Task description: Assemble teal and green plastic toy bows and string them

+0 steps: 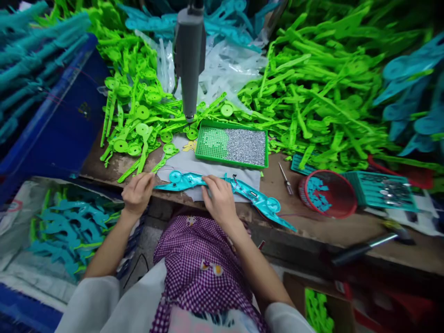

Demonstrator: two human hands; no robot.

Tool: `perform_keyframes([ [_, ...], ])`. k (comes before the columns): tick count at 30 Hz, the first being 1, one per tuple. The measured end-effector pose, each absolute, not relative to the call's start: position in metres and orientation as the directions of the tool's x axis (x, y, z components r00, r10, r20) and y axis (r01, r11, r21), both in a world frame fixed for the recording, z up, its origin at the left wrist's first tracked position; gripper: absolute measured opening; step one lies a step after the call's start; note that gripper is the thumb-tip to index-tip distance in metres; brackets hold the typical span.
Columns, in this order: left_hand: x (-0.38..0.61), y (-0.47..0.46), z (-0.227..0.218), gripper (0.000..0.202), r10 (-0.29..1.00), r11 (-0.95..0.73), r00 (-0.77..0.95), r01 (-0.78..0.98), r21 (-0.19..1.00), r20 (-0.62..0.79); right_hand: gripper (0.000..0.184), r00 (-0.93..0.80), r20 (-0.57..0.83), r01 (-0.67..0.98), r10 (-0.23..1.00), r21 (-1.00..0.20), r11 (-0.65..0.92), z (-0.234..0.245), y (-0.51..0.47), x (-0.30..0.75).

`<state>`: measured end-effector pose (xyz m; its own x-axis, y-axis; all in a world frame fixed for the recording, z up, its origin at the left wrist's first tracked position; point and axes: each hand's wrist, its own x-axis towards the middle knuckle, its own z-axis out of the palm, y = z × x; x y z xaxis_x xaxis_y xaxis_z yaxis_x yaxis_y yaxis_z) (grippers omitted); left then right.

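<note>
A long teal plastic piece (187,180) lies across a grey cloth (194,164) at the workbench's front edge. My right hand (219,200) rests on its middle, fingers curled down over it. A second teal piece (263,203) sticks out to the right of that hand. My left hand (138,192) sits at the bench edge left of the teal piece's tip, fingers pinched together; what is in them I cannot make out. A grey powered screwdriver (189,60) hangs upright above the cloth.
A green tray (208,159) of small screws sits behind the cloth. Heaps of green plastic parts (312,101) cover the back of the bench. A red basket (333,210), a teal tray (381,189), a small screwdriver (286,180) and a hammer (367,247) lie to the right. Teal pieces (69,231) fill a sack below left.
</note>
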<state>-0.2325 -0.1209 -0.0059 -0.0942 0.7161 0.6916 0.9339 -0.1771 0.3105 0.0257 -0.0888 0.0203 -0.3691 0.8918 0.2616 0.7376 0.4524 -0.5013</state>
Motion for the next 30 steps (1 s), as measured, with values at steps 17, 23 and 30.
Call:
perform_keyframes([
  [17,-0.236,-0.107,0.019,0.014,0.779,-0.288,-0.001,0.888,0.359,0.627,0.042,-0.449,0.243,0.733,0.860,-0.450,0.510,0.032,-0.092,0.029],
  [23,-0.213,-0.109,0.052,0.026,0.837,-0.449,0.154,0.740,0.500,0.525,0.037,-0.655,0.078,0.494,0.751,-0.708,0.504,0.050,-0.080,-0.019],
  [30,-0.207,-0.105,0.046,0.036,0.833,-0.553,0.314,0.520,0.651,0.457,0.038,-0.569,0.186,0.389,0.801,-0.797,0.461,0.036,-0.083,-0.021],
])
